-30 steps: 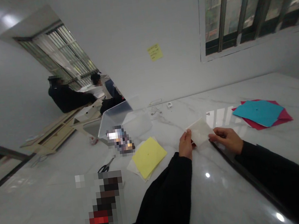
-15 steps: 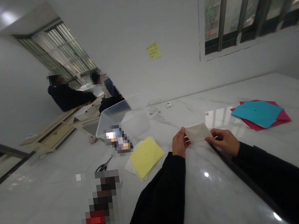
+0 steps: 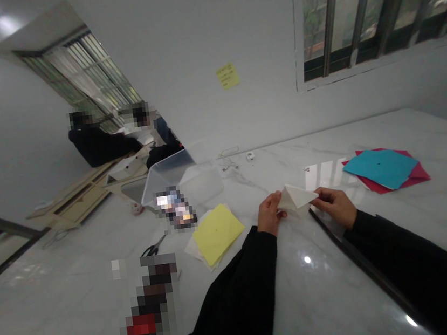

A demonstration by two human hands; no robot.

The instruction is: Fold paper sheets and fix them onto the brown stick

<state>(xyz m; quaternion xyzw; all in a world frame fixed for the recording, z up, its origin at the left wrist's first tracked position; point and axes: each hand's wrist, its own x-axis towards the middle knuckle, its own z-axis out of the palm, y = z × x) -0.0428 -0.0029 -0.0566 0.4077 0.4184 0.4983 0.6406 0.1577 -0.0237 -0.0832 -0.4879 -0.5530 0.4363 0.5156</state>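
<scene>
Between both hands, just above the marble-patterned table (image 3: 289, 301), is a small piece of folded white paper (image 3: 295, 198). My left hand (image 3: 270, 213) pinches its left edge, thumb on top and fingers beneath. On the other side my right hand (image 3: 336, 205) grips a pointed corner between thumb and fingers. The paper shows raised, angled faces with a crease between them. Left of my left hand lies a yellow sheet (image 3: 217, 234) over pale sheets. A blue sheet (image 3: 382, 168) rests on red paper (image 3: 419, 171) to the right of my right hand.
Black-handled scissors (image 3: 152, 249) lie left of the yellow sheet. Behind them stands a clear plastic bin (image 3: 167, 174). A cable (image 3: 229, 161) and a small white block (image 3: 250, 156) are near the wall. Two people (image 3: 98, 142) sit in the left background. Blurred patches hide some items.
The white paper has gone from a flat rectangle to a raised, peaked shape with a pointed right corner. My right hand has lifted that side; my left hand keeps its hold.
</scene>
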